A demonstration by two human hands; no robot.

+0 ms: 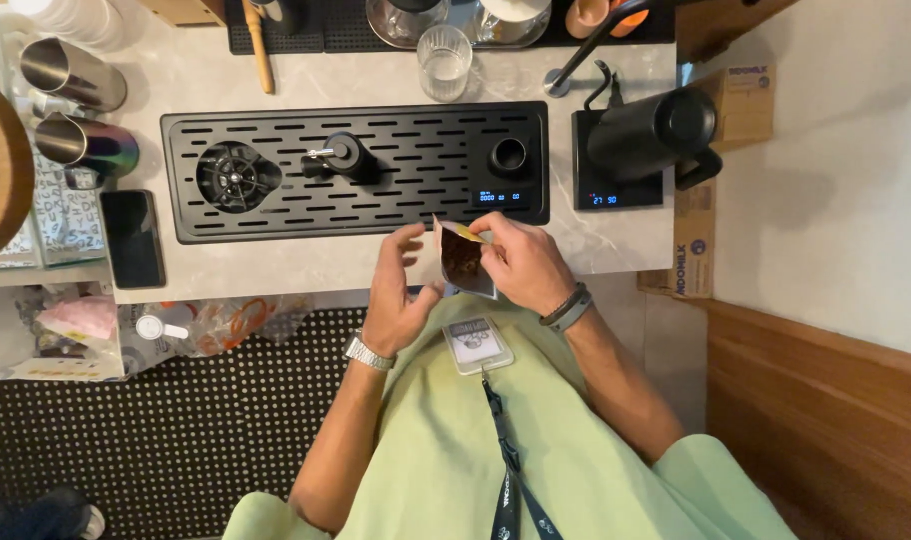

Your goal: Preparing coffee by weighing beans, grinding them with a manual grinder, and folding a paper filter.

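Observation:
A small dark pouch (464,262) with an opened top and a yellow strip is held upright at the counter's front edge. My right hand (526,265) grips its right side near the top. My left hand (398,290) is beside its left side, thumb touching the lower edge, fingers spread and curled above it. A black drip tray (416,150) lies just behind the hands, carrying a pitcher rinser (236,176), a black hand grinder (344,158) lying on its side and a small black cup (509,156).
A black kettle (654,130) sits on a black scale at the right. A glass (444,60), steel pitchers (74,75), a phone (133,238) and a wooden tool (261,50) stand about the pale counter (306,268). A dotted mat (196,410) covers the floor.

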